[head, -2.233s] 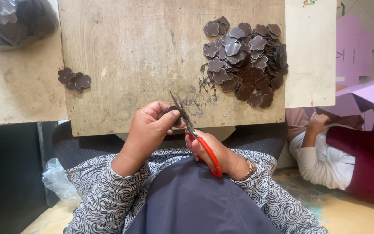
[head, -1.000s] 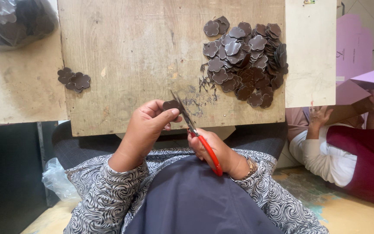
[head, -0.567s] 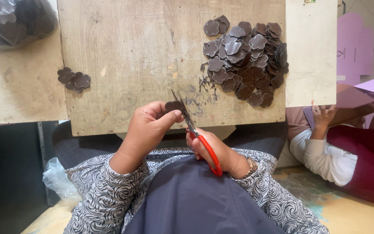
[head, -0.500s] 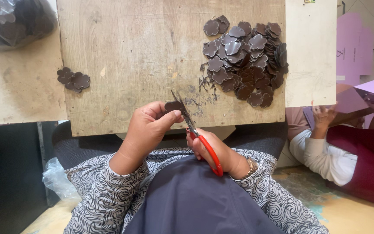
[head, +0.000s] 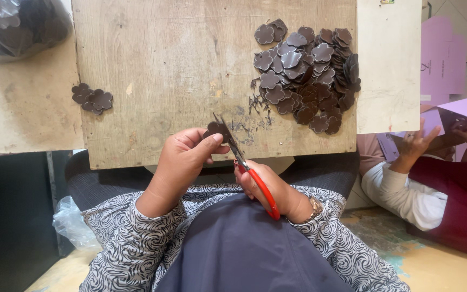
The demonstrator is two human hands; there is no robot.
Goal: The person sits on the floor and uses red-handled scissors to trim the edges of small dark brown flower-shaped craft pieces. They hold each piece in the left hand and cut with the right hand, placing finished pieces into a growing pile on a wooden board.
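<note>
My left hand point(head: 182, 162) pinches a small dark brown flower-shaped piece point(head: 217, 130) between thumb and fingers, just above the near edge of a wooden board point(head: 163, 65). My right hand point(head: 268, 186) grips red-handled scissors point(head: 244, 162), whose blades point up and left against the piece. A big heap of the same brown flower pieces point(head: 306, 75) lies on the board's far right. Tiny dark trimmings point(head: 252, 105) are scattered between the heap and my hands.
A few flower pieces point(head: 92, 99) sit in a small pile at the board's left edge. A dark plastic bag point(head: 20, 24) rests at the top left. At the right, another person's hands point(head: 414, 146) handle purple card sheets point(head: 441, 59).
My hands and the scissors stay almost still, with only slight shifts of the blades on the piece. The other person's hands and purple card at the right have moved about.
</note>
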